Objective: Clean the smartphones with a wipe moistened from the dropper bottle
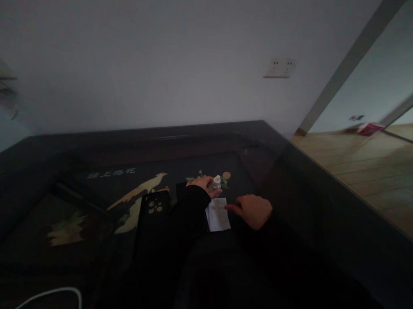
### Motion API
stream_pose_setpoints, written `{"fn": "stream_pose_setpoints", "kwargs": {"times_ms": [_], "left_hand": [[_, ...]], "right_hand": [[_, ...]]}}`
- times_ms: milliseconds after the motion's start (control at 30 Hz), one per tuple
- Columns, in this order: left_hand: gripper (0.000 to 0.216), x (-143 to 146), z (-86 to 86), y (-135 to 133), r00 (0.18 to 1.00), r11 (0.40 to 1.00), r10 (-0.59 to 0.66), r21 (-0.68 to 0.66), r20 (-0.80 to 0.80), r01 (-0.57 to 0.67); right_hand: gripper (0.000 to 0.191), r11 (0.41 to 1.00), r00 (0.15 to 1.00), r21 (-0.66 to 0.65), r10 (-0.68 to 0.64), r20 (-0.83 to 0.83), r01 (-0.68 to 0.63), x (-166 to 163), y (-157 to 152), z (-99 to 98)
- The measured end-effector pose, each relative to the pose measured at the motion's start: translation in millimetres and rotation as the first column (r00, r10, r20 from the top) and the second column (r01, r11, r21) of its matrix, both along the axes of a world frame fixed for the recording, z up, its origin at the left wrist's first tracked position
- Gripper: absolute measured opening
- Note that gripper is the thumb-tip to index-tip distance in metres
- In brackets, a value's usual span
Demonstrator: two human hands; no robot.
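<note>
My left hand (202,184) is closed around a small clear bottle (215,184) with a white cap, which stands upright on the dark table. Just in front of the bottle lies a folded white sheet (218,215), paper or cloth, over a flat dark object whose edge shows on the left. My right hand (255,211) is to the right of the sheet, fingers curled in and one digit stretched to the sheet's right edge. What is inside its curled fingers is hidden. A black phone case (155,207) with round camera holes lies left of my left forearm.
The glossy dark table (262,146) carries a bird and flower inlay (138,189) and meets a pale wall behind. A white cable (57,290) curves at the lower left. Wall sockets (281,68) are above; wooden floor (368,168) lies to the right.
</note>
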State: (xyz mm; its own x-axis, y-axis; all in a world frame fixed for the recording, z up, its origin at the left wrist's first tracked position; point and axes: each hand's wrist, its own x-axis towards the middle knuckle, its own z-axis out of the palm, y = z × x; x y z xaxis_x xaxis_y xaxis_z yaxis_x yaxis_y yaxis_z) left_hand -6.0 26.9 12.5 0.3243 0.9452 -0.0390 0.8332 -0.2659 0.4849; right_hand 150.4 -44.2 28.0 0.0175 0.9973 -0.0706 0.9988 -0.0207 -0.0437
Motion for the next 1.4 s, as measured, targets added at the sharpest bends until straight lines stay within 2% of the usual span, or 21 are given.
{"fn": "stream_pose_setpoints", "kwargs": {"times_ms": [133,200,333,433,567,700,833,1000,1167,1400], "left_hand": [[0.074,-4,2.3,-5,1.000,0.998,0.012,0.057,0.012,-0.013],[0.076,-11,4.8,-9,1.000,0.995,0.026,0.091,0.004,-0.026],[0.050,-26,10.1,-24,0.999,0.989,0.032,0.148,-0.013,-0.030],[0.035,-33,9.2,-41,1.000,0.986,0.013,0.168,-0.005,-0.012],[0.039,-36,0.6,-61,0.994,0.991,-0.010,0.135,0.106,-0.005],[0.047,-32,-11.1,-72,0.933,0.999,-0.026,0.039,0.358,0.013],[0.036,-30,-19.0,-86,0.772,0.982,0.076,-0.181,0.631,0.051],[0.043,-30,-17.3,-113,0.555,0.920,0.270,-0.381,0.787,0.093],[0.048,-27,-12.8,-132,0.462,0.874,0.376,-0.473,0.803,0.111],[0.050,-29,-8.3,-144,0.400,0.853,0.436,-0.512,0.807,0.103]], "right_hand": [[0.043,0.998,0.998,0.070,0.010,-0.067,-0.005,-18,-13,-20.8],[0.040,0.995,0.992,0.104,0.013,-0.122,0.000,-23,-14,-26.5],[0.023,0.988,0.952,0.153,0.072,-0.297,-0.027,-21,-12,-39.2],[0.014,0.981,0.880,0.191,0.116,-0.461,-0.029,-18,-9,-51.2],[0.011,0.975,0.709,0.221,0.172,-0.684,-0.023,-16,-9,-55.0],[0.012,0.971,0.461,0.238,0.220,-0.859,-0.020,-15,-21,-39.5],[0.028,0.988,0.196,0.155,0.150,-0.969,0.014,-14,-45,-32.6],[0.053,0.999,-0.131,-0.041,-0.042,-0.990,-0.009,-19,-79,-47.0],[0.041,0.979,-0.270,-0.185,-0.201,-0.942,-0.083,-22,-94,-47.6],[0.035,0.955,-0.396,-0.279,-0.295,-0.869,-0.100,-26,-97,-42.5]]}}
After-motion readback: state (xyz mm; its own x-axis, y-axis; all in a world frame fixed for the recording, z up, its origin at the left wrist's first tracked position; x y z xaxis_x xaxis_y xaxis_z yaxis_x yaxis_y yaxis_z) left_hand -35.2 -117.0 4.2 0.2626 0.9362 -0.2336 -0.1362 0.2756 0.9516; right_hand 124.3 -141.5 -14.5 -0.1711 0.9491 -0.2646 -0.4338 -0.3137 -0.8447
